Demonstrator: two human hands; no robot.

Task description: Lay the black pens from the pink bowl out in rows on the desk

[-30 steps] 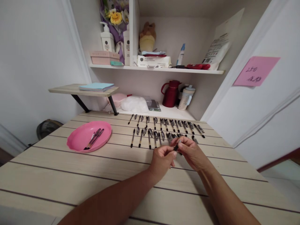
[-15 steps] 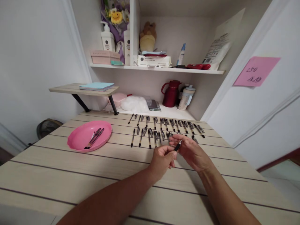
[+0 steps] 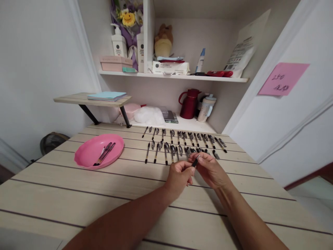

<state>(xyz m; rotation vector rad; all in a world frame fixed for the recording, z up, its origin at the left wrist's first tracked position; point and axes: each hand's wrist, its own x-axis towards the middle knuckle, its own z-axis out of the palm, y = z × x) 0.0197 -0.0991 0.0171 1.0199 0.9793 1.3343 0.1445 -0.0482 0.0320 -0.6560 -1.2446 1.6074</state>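
Observation:
Above the front row of pens, my left hand (image 3: 179, 176) pinches a black pen (image 3: 195, 161), its tip pointing up and to the right. My right hand (image 3: 210, 171) has its thumb and fingers closed around the pen's tip end. Part of the pen is hidden by the fingers. Behind my hands, several uncapped pens (image 3: 156, 153) lie in two rows, most with a loose dark cap (image 3: 180, 150) beside them. My hands cover part of the front row's right end.
A pink scalloped dish (image 3: 80, 160) on the left holds several pens. Behind it stands a small raised shelf (image 3: 73, 99) with blue booklets (image 3: 107, 95) on it. A red jug (image 3: 189, 104) and a pale bottle (image 3: 206, 108) stand at the back of the slatted table (image 3: 109, 185).
My right hand has moved slightly left and its spread fingers have closed in on the pen's tip end. My left hand still holds the pen in nearly the same place.

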